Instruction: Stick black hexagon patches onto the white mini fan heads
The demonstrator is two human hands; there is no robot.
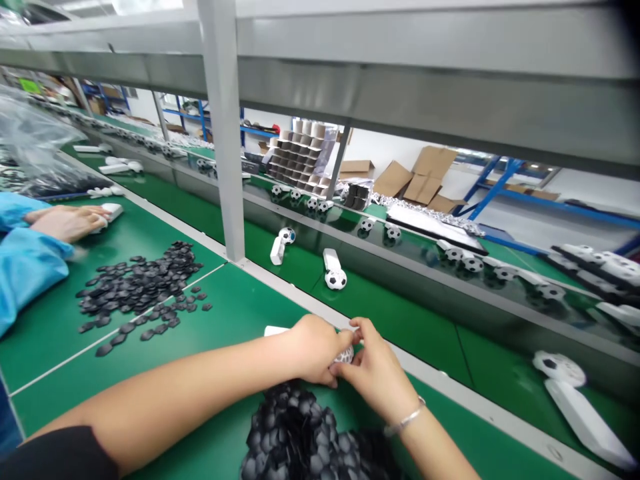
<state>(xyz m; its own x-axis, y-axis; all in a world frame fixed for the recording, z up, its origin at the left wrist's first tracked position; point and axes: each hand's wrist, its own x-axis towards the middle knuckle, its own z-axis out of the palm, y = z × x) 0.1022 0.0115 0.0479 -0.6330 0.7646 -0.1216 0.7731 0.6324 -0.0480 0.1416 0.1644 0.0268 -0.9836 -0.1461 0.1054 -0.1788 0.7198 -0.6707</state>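
Note:
My left hand is closed over a white plastic piece with a soccer-ball head. Its white handle end sticks out behind my left wrist, low over the green table. From the other side, my right hand has thumb and fingers bent around the ball head. Whether a small part sits between those fingertips is hidden. Just below both hands lies a heap of small black patches, partly behind my forearms.
A second black patch pile lies left, near a co-worker's hands in blue sleeves. Beyond the metal edge, soccer-ball pieces lie on a green conveyor. A grey post and overhead beam stand in front.

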